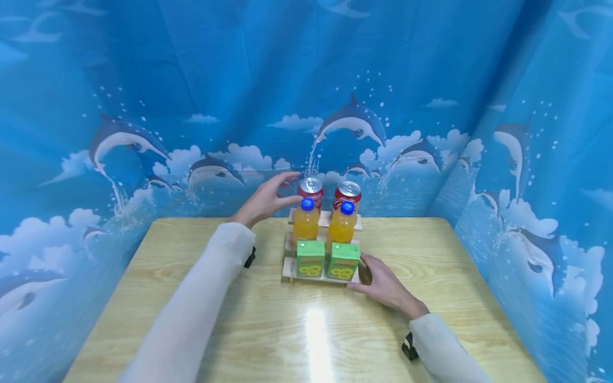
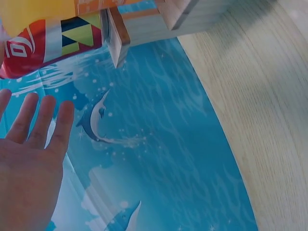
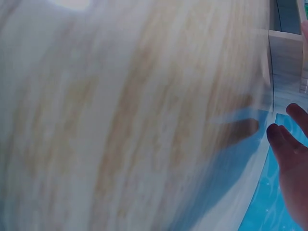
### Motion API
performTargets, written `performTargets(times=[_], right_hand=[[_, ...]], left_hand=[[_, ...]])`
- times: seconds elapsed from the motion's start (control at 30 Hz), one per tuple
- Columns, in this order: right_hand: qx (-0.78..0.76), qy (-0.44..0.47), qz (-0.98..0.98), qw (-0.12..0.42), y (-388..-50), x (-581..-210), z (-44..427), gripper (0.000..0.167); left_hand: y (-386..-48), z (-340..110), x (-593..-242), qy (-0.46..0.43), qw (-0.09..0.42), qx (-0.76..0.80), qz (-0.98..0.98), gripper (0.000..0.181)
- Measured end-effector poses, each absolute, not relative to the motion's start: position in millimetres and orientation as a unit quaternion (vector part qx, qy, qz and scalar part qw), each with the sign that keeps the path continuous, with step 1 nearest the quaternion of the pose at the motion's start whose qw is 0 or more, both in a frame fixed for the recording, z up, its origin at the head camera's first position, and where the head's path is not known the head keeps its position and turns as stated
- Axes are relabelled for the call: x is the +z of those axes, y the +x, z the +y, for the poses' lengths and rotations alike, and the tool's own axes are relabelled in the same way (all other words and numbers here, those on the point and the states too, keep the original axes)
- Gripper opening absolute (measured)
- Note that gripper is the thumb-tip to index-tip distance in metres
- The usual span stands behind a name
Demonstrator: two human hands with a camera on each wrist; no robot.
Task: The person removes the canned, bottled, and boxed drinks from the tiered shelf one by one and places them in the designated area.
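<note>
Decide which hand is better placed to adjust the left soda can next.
Likely the left hand: it's beside that soda can; the right hand is near the right juice carton.

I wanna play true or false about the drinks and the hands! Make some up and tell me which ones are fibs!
1. Two red cans stand in the back row. True.
2. The bottles have red caps. False: those bottles have blue caps.
3. Two green boxes stand in the front row. True.
4. The left hand is beside a green box. False: the left hand is beside a red can.
5. The right hand is at the front step of the wooden rack. True.
6. The curtain shows sharks. False: the curtain shows dolphins.
</note>
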State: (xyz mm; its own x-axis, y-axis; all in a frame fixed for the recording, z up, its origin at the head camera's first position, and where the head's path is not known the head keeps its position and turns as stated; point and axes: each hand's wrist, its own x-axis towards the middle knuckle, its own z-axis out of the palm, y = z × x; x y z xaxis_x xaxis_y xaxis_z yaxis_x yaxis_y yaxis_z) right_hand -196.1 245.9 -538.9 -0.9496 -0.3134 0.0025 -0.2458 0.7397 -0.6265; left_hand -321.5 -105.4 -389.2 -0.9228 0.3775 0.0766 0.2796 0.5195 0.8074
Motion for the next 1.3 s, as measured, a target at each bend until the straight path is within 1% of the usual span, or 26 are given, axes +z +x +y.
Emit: performTargets(times=[0.23,0.47,0.8,1.1,1.3], right_hand=[[-0.341,-0.157,0.925,0.051,-198,-542,243,0.094],[-0.340,-0.161,0.925,0.049,-199,-542,239,0.084],[-0.355,-0.141,0.923,0.048,-199,-542,237,0.087],[-0.337,-0.137,0.931,0.034,-198,-545,237,0.084],[-0.341,-0.127,0.930,0.046,-197,-547,236,0.084]], left_hand=[[-328,-92,-392,0.197,0.074,0.473,0.856,0.070],[-331,-92,-390,0.208,0.092,0.488,0.843,0.069],[-337,-88,-392,0.216,0.111,0.502,0.830,0.067],[-338,-85,-394,0.204,0.128,0.521,0.819,0.070],[-338,-84,-398,0.194,0.124,0.525,0.820,0.066]])
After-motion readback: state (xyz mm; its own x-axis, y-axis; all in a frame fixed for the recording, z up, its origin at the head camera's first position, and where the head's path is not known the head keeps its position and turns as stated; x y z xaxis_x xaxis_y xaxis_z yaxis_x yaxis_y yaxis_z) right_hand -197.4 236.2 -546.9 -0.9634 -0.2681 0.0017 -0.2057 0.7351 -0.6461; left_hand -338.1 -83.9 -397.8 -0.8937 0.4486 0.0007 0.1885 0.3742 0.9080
